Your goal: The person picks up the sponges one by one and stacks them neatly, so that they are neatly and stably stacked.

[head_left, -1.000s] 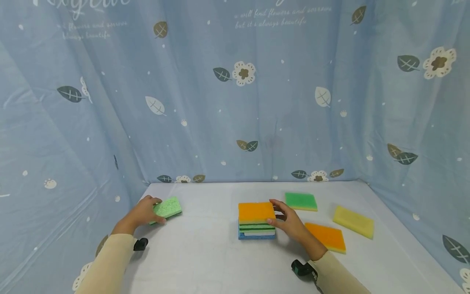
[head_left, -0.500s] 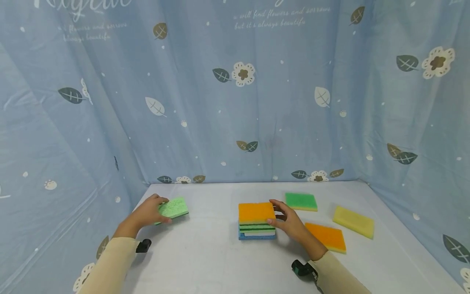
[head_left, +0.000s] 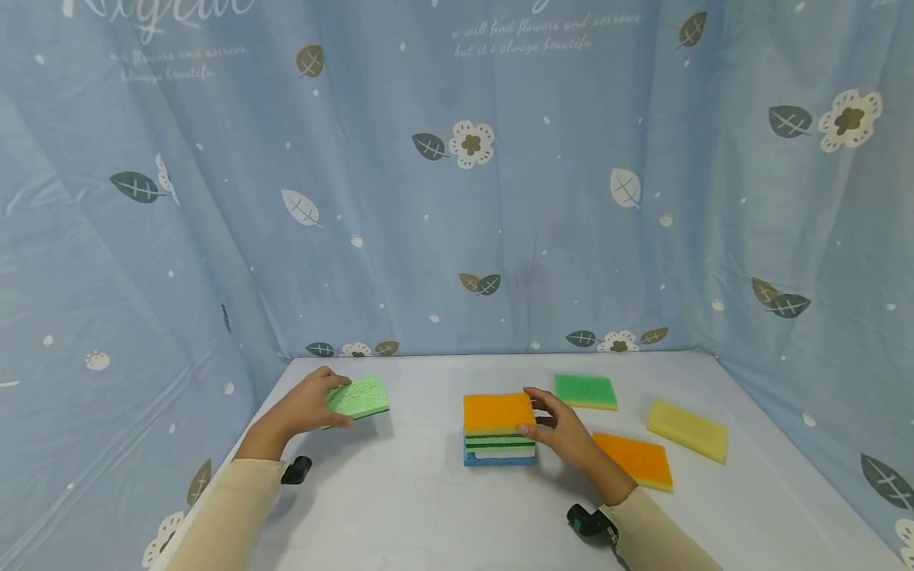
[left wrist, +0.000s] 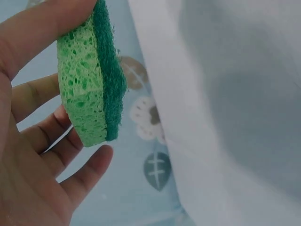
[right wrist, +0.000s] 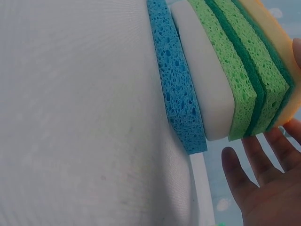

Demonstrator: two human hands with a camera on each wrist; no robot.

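My left hand pinches a light green sponge between thumb and fingers. In the left wrist view that sponge shows a dark green scouring layer on one face. It is held above the white table at the left. My right hand is at the right side of a sponge stack, thumb and fingers gripping the orange sponge on top. Below it, in the right wrist view, lie two green sponges, a white sponge and a blue sponge at the bottom.
Right of the stack lie a green sponge, a yellow sponge and another orange sponge, the last close to the right forearm. A blue patterned curtain borders the back and sides of the white table.
My left hand has carried the light green sponge rightward and slightly up, off the table's left edge area toward the stack. The right hand and the stack have stayed in place.
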